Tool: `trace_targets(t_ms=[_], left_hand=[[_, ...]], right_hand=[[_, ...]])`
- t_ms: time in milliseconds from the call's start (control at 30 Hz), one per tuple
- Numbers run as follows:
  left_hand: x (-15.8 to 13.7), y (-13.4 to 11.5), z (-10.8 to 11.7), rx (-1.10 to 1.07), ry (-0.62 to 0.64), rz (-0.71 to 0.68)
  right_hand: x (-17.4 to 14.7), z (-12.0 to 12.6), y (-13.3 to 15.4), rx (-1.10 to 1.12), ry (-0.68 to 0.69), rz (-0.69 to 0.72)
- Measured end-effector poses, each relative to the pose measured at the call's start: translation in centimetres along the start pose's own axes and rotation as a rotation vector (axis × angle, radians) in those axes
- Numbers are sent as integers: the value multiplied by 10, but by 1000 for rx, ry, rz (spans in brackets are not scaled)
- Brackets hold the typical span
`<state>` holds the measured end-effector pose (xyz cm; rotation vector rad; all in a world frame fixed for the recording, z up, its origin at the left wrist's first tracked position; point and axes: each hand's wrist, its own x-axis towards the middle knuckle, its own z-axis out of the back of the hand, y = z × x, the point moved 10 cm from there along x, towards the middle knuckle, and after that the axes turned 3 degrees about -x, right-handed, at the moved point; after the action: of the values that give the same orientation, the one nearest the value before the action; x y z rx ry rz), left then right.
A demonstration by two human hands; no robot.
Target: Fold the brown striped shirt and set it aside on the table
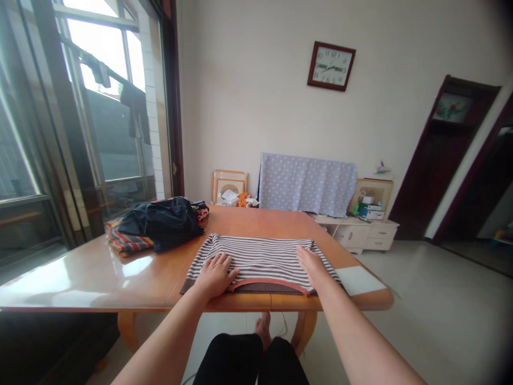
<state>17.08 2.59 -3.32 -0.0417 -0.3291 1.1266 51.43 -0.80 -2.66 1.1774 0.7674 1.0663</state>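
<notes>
A striped knit sweater (262, 259), white and dark with an orange-red ribbed neckline and dark ribbed edges, lies flat and folded on the wooden table (256, 219) in front of me. My left hand (217, 274) rests palm down on its left part, fingers spread and pointing away from me. On the right part lies my right hand (312, 264), fingers stretched out flat along the cloth and turned inward. Neither hand grips the fabric. The neckline faces me, close to the table's near edge.
Dark blue clothing (164, 222) is heaped on a colourful striped cloth (124, 240) at the table's left. A white sheet (360, 280) lies at the right corner. Beyond the table stand a cloth-covered object (306, 184) and a white cabinet (377, 235). Glass doors (80, 133) are at left.
</notes>
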Motion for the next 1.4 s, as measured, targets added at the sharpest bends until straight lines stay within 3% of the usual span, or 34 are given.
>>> trace_targets(t_ms=[233,367,600,1033,1400], left_hand=[[2,4,-3,-3,-18,1],[1,3,-2,8,-21,-6],[-3,0,3,14,-29,5],[-10,-3,8,-5,-16,23],[-4,3,0,22,21,42]], right_hand=[[-2,15,-37,387,-34,-156],[-4,16,-57,514,-59,-210],[1,15,-69,663,-87,-251],[3,14,-76,744,-82,-279],[-7,21,-64,624,-125,-155]])
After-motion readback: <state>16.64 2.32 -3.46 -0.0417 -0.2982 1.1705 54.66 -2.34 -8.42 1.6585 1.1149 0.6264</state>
